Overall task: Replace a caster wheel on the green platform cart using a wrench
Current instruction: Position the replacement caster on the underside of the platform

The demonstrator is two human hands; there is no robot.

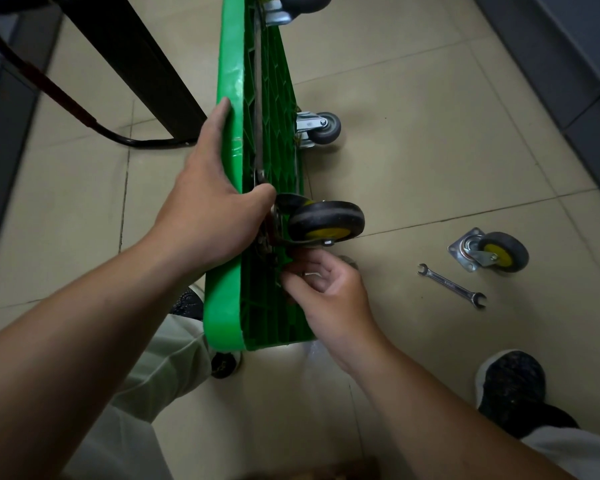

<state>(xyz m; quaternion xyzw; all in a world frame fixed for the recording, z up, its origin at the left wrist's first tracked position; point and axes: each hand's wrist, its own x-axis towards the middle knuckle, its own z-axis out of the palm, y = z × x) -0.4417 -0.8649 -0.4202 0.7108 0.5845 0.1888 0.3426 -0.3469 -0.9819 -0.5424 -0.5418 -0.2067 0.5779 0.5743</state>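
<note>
Caster wheel (326, 221), black with yellow hub, on the underside of a green cart (229, 81) stood on edge on the floor (430, 133).
Left hand (208, 209) grips the cart's upper edge, thumb beside the wheel's mount. Right hand (326, 289) just below that wheel, fingers curled close against the ribs; whether they hold anything cannot be told. Wrench (451, 285) lies on the floor, near a loose wheel (492, 252).

Left forearm (84, 323) and right forearm (430, 393) bare to the frame edge. Trousers (160, 368) pale grey-green, loose, creased. Shoes have a black knit upper and white sole rim. Right shoe (511, 382) is well below-right of the fingers (293, 280); left shoe (187, 301) (mostly hidden) is to their left.
</note>
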